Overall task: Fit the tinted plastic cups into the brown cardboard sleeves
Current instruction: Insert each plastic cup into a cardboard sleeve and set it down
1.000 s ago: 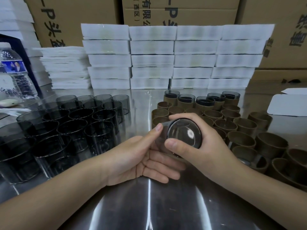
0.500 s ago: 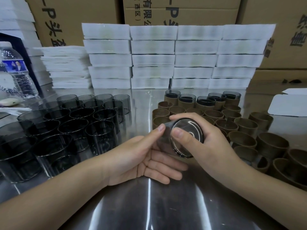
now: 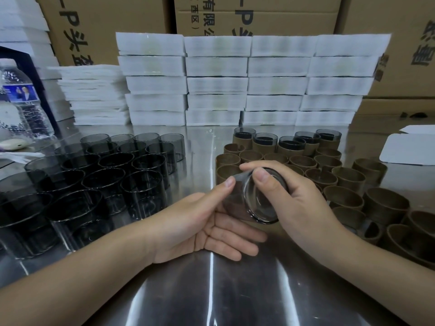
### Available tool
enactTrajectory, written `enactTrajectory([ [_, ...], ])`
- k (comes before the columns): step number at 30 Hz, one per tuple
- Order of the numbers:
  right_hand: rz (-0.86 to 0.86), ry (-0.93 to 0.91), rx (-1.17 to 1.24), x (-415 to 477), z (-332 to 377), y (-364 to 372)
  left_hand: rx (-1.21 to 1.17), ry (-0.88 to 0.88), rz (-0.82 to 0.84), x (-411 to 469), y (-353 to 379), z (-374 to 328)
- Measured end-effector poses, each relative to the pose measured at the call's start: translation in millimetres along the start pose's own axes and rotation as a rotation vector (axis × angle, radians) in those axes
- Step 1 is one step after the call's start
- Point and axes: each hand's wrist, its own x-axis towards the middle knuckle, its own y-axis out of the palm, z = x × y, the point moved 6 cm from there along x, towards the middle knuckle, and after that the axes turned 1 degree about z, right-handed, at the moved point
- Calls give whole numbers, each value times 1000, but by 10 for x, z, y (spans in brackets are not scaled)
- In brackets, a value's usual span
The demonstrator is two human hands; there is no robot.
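A tinted plastic cup (image 3: 256, 203) lies tilted between both hands, its base turned toward me. My right hand (image 3: 299, 203) grips it from the right, with the thumb on the base and the fingers curled over the top. My left hand (image 3: 200, 227) lies palm up beneath it, thumb pressed on the cup's left wall, where a brown tone shows. Several loose tinted cups (image 3: 106, 175) stand on the left. Several empty brown cardboard sleeves (image 3: 348, 180) stand on the right, and behind them is a row of sleeved cups (image 3: 266, 143).
The work sits on a shiny metal table (image 3: 211, 290). Stacks of white foam trays (image 3: 216, 83) wall off the back, with cardboard boxes (image 3: 259, 15) behind them. A water bottle (image 3: 26, 107) stands at far left and a white card (image 3: 409, 149) lies at far right.
My right hand has turned the cup and lowered it toward my left palm, and its thumb has slid onto the base. My left hand has hardly moved.
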Motion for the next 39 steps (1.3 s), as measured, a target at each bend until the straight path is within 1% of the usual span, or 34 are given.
enactTrajectory([
  [20,-11,33,14,11,-85,-15,8,22,-3,16,-16,12],
  [30,-35,49,15,23,-139,-38,27,70,-135,50,-26,23],
  [35,14,73,70,12,-180,46,17,122,-136,41,-12,9],
  [39,79,84,85,-15,-197,89,13,205,-147,17,-24,-11],
])
